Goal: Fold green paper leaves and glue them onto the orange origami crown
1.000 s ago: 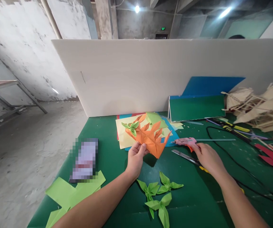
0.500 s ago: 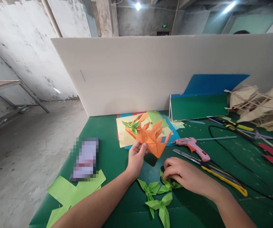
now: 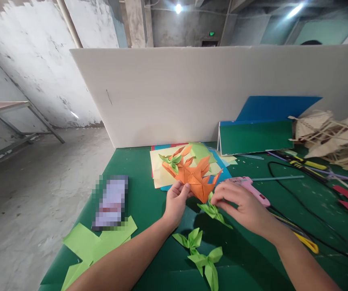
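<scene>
My left hand [image 3: 176, 201] pinches the near edge of an orange folded paper piece [image 3: 195, 176] with several pointed tips, held just above the green table [image 3: 137, 169]. A small green folded leaf [image 3: 171, 160] sits on its far left tip. My right hand [image 3: 241, 205] is closed on another green paper leaf [image 3: 212, 211] and holds it right under the orange piece's near right corner. Two more green leaves [image 3: 202, 254] lie on the table below my hands.
Coloured paper sheets [image 3: 159, 174] lie under the orange piece. A pink glue gun [image 3: 252, 189], a yellow-handled knife [image 3: 305, 241] and a black cable [image 3: 319, 210] lie at right. Green paper scraps [image 3: 85, 244] and a blurred flat object [image 3: 110, 202] are at left. A white board [image 3: 210, 93] stands behind.
My right hand left the glue gun, came down to the green leaves, picked one up and brought it up to the orange piece. My left hand stayed on the orange piece.
</scene>
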Tool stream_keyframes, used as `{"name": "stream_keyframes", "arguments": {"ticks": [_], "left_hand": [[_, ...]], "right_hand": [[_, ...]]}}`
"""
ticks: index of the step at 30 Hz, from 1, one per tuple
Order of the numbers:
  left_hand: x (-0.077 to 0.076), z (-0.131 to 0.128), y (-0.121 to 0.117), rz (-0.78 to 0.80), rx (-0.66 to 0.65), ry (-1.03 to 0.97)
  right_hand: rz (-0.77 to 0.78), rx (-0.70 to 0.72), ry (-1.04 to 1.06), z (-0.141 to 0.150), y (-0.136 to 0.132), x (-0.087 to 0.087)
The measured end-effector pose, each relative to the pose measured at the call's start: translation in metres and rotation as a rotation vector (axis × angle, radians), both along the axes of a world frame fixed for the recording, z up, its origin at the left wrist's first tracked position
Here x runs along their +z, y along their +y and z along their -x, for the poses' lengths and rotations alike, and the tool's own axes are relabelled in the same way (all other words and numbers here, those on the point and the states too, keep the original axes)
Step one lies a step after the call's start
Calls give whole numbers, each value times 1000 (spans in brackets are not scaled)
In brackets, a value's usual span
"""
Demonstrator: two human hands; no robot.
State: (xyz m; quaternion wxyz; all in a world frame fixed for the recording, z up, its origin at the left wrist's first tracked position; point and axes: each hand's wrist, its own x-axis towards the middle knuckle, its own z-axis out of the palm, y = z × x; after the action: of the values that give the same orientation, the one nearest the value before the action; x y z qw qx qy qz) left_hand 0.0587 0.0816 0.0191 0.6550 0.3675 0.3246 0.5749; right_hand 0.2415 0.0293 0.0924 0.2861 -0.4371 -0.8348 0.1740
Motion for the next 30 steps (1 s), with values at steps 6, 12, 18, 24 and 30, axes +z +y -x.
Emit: {"name": "stream_keyframes", "arguments": {"ticks": [6,12,18,24,30], "left_hand": [[2,1,-1,-4,-31,9],[0,1,0,14,-43,-36],[1,1,-1,12,-49,-27],[2,0,-2,7,-42,-30],[2,0,-2,7,-45,-24]], "right_hand": [[-245,-107,-9,8,43,20],[-339,-94,-73,26,65,15],[-362,-121,-160,27,62,9],[-368,-129,-193,26,64,5],[-371,-128,-214,26,66,2]]}}
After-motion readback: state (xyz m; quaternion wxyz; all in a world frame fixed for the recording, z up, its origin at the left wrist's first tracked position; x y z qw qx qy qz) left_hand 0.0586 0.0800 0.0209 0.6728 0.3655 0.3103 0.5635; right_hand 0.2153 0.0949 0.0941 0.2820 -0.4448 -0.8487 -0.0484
